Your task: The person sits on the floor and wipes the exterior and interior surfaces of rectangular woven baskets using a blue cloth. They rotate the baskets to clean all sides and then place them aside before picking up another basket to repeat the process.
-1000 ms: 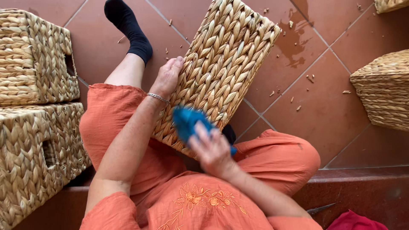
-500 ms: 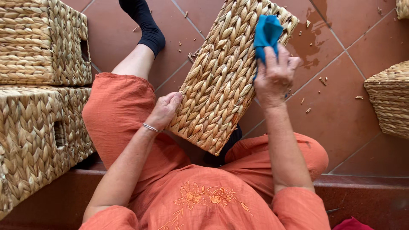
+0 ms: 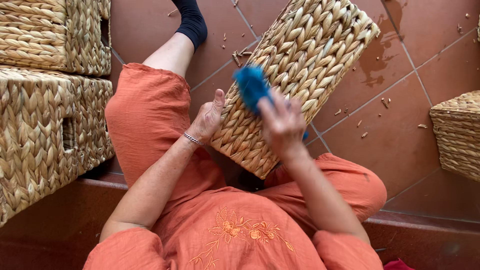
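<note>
Terracotta floor tiles [image 3: 400, 145], littered with straw bits: your right hand [image 3: 282, 125] grips a blue cloth [image 3: 252, 87] against the woven basket [image 3: 300, 75] propped on your lap, while your left hand [image 3: 207, 120] lies open, bracing its edge. Keep that brace firm and wipe along the weave. Half a second ago the cloth was at the basket's top corner.

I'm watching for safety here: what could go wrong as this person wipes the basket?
The basket rests tilted on the lap, steadied only by the left hand at its edge; a hard stroke from the right hand with the blue cloth might tip it off. Loose straw bits on the tile floor, beside a wet-looking patch, could cause a slip. Rough weave may snag the cloth.
</note>
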{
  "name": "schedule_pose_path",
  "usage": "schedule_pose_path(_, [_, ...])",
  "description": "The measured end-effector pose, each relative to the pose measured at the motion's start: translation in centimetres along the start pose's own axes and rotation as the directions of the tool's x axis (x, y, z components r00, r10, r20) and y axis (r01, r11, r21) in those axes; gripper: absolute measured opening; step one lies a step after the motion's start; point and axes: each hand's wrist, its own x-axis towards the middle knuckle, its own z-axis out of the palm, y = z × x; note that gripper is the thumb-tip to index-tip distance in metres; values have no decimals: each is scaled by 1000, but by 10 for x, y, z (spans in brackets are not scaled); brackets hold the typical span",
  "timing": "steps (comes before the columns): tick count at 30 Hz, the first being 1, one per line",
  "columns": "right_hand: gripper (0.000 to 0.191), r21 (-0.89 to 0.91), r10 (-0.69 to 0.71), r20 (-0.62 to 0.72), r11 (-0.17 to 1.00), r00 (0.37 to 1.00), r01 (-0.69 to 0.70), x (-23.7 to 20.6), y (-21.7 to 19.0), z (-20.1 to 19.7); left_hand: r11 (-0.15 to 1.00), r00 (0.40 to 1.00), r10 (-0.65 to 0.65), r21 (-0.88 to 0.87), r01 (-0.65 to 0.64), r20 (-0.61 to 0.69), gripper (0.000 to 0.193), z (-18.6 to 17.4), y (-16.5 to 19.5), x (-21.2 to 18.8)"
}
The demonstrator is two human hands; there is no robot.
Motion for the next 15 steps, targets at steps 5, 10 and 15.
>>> schedule_pose_path(5, [23,-66,158,-193,983,968,-174,80,69,43,991,993,107,81,-104,-41,92,0,-2,3])
schedule_pose_path(10, [22,-82,143,-104,985,984,-151,63,46,27,993,999,-34,-115,30,-26,85,-2,-2,5])
schedule_pose_path(15, [23,162,-79,51,984,996,70,-47,-62,-44,996,999,12,-88,-16,-48,69,2,-4,11])
